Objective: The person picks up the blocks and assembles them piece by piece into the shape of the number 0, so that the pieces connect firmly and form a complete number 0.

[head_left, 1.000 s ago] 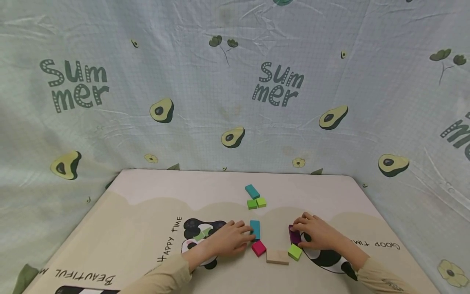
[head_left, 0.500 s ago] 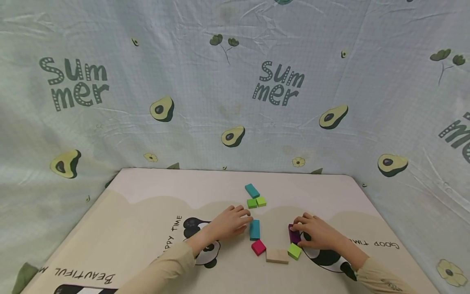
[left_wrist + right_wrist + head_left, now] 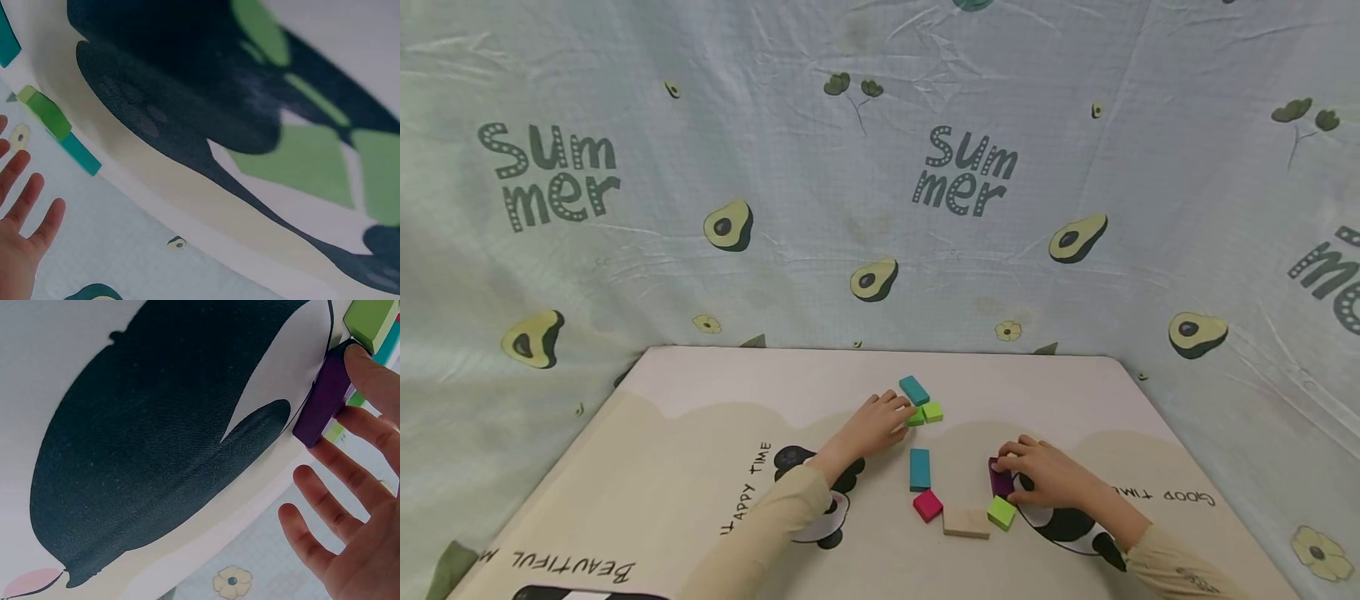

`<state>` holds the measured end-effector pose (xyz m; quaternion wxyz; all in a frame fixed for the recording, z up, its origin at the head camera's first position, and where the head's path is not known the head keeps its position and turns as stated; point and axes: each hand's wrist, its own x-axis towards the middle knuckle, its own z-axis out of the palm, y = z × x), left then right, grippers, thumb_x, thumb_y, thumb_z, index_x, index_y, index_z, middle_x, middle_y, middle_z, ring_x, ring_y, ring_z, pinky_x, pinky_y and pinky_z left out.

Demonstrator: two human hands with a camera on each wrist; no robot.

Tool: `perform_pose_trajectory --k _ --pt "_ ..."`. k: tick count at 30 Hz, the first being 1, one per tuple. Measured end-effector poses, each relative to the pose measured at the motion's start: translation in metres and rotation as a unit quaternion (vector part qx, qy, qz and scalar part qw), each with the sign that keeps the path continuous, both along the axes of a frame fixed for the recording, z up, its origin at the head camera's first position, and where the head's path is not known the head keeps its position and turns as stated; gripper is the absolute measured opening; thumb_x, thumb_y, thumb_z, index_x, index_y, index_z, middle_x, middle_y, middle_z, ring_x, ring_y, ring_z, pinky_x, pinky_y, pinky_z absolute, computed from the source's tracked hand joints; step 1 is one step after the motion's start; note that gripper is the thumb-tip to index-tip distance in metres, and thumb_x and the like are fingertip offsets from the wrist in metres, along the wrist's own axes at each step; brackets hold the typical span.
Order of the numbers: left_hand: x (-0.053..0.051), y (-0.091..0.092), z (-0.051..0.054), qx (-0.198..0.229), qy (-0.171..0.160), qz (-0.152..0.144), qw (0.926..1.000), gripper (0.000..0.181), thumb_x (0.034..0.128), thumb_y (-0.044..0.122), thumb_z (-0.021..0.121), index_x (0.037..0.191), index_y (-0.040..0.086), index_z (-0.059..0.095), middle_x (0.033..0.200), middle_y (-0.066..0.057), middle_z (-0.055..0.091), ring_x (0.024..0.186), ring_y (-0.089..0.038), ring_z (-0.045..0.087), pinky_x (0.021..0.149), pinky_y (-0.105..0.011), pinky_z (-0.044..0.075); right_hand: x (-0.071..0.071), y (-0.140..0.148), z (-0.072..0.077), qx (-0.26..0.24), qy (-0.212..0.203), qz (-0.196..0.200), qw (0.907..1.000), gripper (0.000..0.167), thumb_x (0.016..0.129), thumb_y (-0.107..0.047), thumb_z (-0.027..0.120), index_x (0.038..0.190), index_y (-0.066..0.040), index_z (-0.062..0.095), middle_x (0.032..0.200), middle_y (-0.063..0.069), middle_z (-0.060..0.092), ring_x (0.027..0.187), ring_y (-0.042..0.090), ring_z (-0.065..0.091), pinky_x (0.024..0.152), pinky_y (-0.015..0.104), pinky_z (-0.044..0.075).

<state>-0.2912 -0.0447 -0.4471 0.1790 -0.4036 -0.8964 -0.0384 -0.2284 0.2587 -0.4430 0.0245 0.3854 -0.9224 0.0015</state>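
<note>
My left hand reaches to the far group of blocks, its fingertips at a green block and partly covering it. In the left wrist view its fingers are spread and fairly straight. Beside that block sit a lime block and a teal block. My right hand pinches a purple block between thumb and fingers; in the right wrist view the thumb lies at one end of the purple block. A second lime block adjoins the purple one's near end.
Another teal block, a red block and a plain wooden block continue a curved row toward the lime block. They lie on a printed table mat. A patterned curtain hangs behind the table's far edge.
My left hand has left the near teal block and moved away from me to the far green block. The right hand stays at the purple block.
</note>
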Motion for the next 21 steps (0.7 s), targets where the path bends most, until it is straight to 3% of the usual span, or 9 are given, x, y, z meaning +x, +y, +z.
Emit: perform_pose_trajectory --k 7,14,21 --pt "-0.008 0.008 -0.002 -0.009 -0.03 0.037 0.9988 0.03 0.0863 0.023 0.057 0.115 0.017 0.057 0.112 0.0 0.059 0.101 -0.017 0.05 0.081 -0.035 0.044 -0.001 -0.001 0.0 0.002 -0.001 -0.003 1.0 0.036 0.073 -0.035 0.069 0.104 -0.019 0.062 0.105 -0.002 0.057 0.09 0.013 0.047 0.071 0.034 0.044" --pt "-0.01 0.013 -0.011 -0.028 -0.003 0.037 0.9989 0.023 0.0875 0.021 0.055 0.11 0.02 0.058 0.107 0.001 0.06 0.096 -0.017 0.052 0.073 -0.033 0.045 -0.003 0.0 -0.002 0.002 -0.001 -0.005 1.0 0.035 0.073 -0.036 0.069 0.104 -0.02 0.062 0.105 -0.002 0.057 0.089 0.013 0.047 0.071 0.035 0.044" --pt "-0.008 0.017 -0.011 -0.053 -0.005 0.044 0.9976 0.022 0.0874 0.017 0.054 0.109 0.02 0.058 0.102 0.0 0.062 0.093 -0.016 0.052 0.073 -0.031 0.044 -0.002 -0.002 -0.001 0.001 -0.006 -0.009 0.9999 0.036 0.073 -0.035 0.069 0.104 -0.019 0.062 0.105 -0.001 0.057 0.09 0.014 0.047 0.071 0.035 0.044"
